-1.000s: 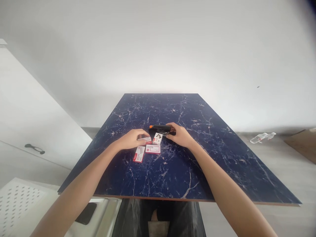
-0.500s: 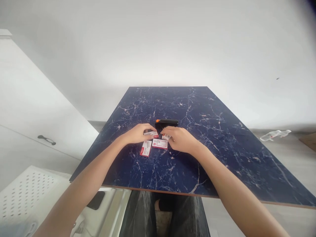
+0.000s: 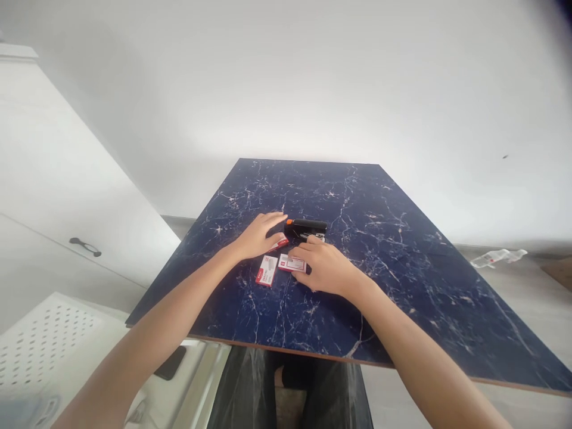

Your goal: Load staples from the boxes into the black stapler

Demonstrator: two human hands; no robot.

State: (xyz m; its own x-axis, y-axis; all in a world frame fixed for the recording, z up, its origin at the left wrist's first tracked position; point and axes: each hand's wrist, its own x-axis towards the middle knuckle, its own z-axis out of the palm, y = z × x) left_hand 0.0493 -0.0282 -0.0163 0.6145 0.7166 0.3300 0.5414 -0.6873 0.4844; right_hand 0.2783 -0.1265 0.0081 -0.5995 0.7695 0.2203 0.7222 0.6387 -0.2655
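A black stapler (image 3: 308,228) with an orange end lies on the dark blue marbled table (image 3: 402,268). Three small red-and-white staple boxes lie near it. My left hand (image 3: 259,235) lies flat with fingers stretched out, resting on one box (image 3: 281,242) beside the stapler's orange end. My right hand (image 3: 322,266) is curled, fingers down on another box (image 3: 291,263); what lies under its palm is hidden. A third box (image 3: 267,270) lies free between my hands.
A white cabinet with a dark handle (image 3: 84,245) stands to the left. A white perforated surface (image 3: 40,339) and a dark phone-like object (image 3: 170,363) lie below the table's near-left corner. A clear plastic bottle (image 3: 496,257) lies on the floor at right.
My left hand has opened flat and slid toward the stapler. My right hand has drawn back from the stapler onto the box nearer me. The camera shifted slightly.
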